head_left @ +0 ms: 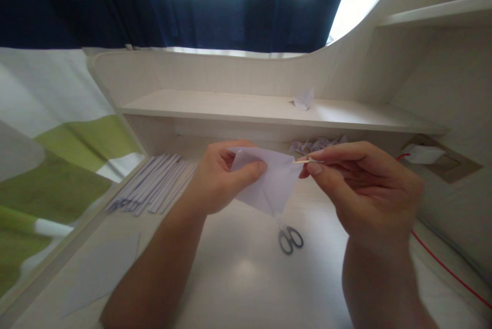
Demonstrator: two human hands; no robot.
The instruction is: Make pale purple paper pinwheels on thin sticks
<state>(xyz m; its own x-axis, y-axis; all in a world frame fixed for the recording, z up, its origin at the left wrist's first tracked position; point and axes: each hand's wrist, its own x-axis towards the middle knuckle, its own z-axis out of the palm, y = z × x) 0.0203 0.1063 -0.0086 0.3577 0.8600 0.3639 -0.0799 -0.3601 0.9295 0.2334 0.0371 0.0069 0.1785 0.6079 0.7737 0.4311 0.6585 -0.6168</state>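
Note:
My left hand (pixel 230 172) grips a square sheet of white paper (pixel 274 185), thumb on the near face and fingers behind it. A crease runs down the sheet toward its lower corner. My right hand (pixel 357 185) pinches a thin pale toothpick (pixel 302 161) between thumb and forefinger. Its tip meets the paper's right corner; I cannot tell whether the corner is wrapped round it. Below the sheet, black-handled scissors (pixel 291 240) lie on the desk, their blades partly covered by the paper.
Several long folded paper strips (pixel 154 185) lie at the left. A flat white sheet (pixel 103 272) rests at the near left. Curled paper pieces (pixel 317 144) sit under the shelf (pixel 230 103), which bears a folded paper piece (pixel 304 99). At right are a white plug (pixel 425 154) and red cable (pixel 446 265).

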